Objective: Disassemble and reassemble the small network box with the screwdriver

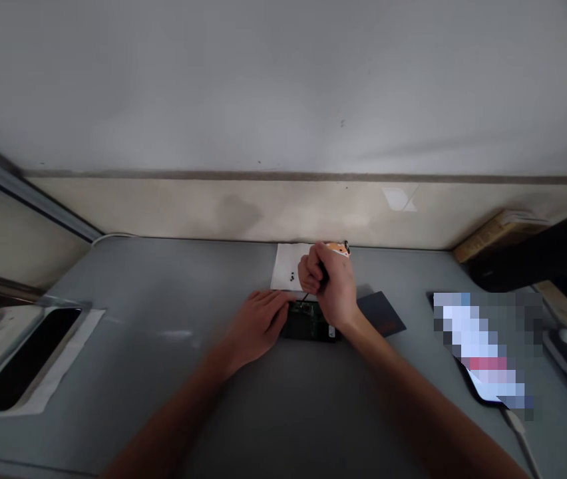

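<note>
A dark, flat device [296, 329] with an exposed green circuit board lies on the grey table. My left hand [259, 324] grips its left end, with the index finger along the far edge and the thumb at the near side. Above the board, my right hand [331, 283] is closed round the dark handle of a screwdriver [306, 298]. Its thin shaft slants down to the board's far left part; the tip's exact contact is too small to make out. Just behind, several small dark screws [292, 276] rest on white paper [283, 259], partly covered by my right hand.
A dark flat panel [382, 314] lies right of my right wrist. An orange cartoon-faced item [338, 248] sits by the wall. At right are a lit phone [483, 379] with a cable [520, 429] and a book [498, 233]. A black-screened phone [28, 359] lies left.
</note>
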{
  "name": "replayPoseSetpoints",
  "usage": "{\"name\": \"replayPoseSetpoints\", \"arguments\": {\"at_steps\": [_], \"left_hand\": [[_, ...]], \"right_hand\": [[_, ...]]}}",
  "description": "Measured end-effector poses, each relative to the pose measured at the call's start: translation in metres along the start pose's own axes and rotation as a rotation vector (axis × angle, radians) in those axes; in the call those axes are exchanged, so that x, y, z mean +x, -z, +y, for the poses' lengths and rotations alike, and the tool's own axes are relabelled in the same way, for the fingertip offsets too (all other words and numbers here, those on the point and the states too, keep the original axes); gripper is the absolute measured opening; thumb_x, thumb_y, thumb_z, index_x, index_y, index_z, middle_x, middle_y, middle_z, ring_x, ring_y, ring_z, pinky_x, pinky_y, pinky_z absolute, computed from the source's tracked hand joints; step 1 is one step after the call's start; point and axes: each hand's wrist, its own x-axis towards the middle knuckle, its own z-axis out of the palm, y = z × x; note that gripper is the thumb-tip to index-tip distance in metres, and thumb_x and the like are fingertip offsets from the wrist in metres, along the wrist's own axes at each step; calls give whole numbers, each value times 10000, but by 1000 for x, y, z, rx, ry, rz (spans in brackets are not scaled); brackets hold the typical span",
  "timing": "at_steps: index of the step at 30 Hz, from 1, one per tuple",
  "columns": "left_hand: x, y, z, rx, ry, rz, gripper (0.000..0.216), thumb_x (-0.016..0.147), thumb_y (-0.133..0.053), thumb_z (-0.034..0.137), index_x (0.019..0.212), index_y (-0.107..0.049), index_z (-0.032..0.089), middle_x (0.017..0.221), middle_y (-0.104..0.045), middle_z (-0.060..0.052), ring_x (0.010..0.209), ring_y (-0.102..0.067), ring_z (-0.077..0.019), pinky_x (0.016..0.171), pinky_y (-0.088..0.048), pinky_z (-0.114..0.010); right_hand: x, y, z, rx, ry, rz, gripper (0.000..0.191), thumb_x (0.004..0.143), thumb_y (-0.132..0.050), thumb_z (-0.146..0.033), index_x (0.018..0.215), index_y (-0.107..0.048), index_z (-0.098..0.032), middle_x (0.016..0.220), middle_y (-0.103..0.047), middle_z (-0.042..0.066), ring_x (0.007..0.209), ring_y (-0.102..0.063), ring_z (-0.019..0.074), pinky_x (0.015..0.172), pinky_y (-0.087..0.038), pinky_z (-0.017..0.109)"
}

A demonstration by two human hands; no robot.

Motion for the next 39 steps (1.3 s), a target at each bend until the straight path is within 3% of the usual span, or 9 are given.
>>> {"name": "replayPoseSetpoints", "arguments": {"at_steps": [35, 39], "left_hand": [[-1, 2, -2, -54, -15, -1, 320, 1061, -324, 230, 1166, -626, 224, 1103, -742, -42, 1038, -679, -222, 953, -490, -399], [0, 3, 3, -104, 33, 41, 275, 1066, -393, 309, 1161, -636, 224, 1028, -692, -38, 960, -666, -206, 875, -512, -355]], "right_hand": [[0, 1, -3, 96, -7, -4, 526, 840, -657, -512, 506, -375, -219, 468, -280, -73, 435, -240, 69, 433, -202, 240], [0, 0, -10, 148, -4, 8, 494, 867, -620, -462, 523, -360, -222, 476, -280, -68, 446, -226, 79, 429, -207, 237]]}}
